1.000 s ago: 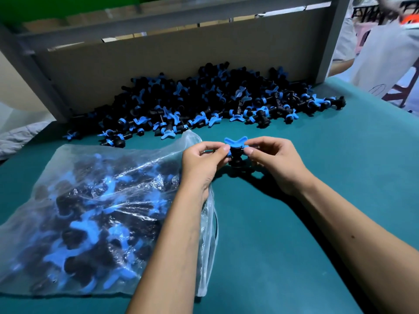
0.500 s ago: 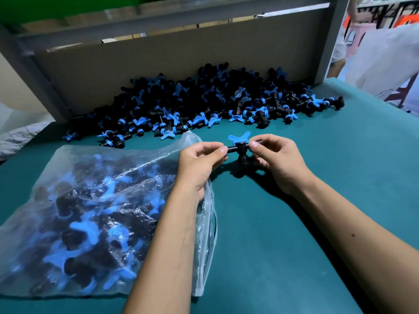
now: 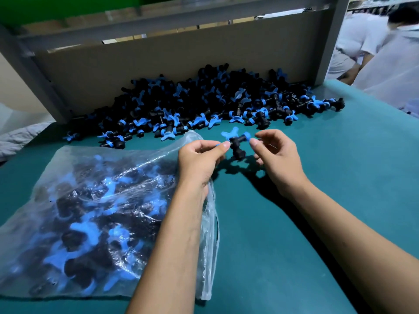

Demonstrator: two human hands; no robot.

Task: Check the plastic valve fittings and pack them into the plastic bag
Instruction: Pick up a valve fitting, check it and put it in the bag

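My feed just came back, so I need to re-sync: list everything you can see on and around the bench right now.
held valve fitting: one, black and blue, between both hands above the table
loose fittings pile: too many to count, black and blue, against the cardboard
plastic bag: one, clear, partly filled with fittings, left
table: one, teal
cardboard panel: one, brown, behind pile
people: two, white clothing, far right
left hand: pinches the fitting's left end
right hand: pinches its right end

I can read no text, label, brand or number anywhere here: none on the clear plastic bag [image 3: 95, 200] by my arm, nor on the brown cardboard panel [image 3: 158, 71] behind.
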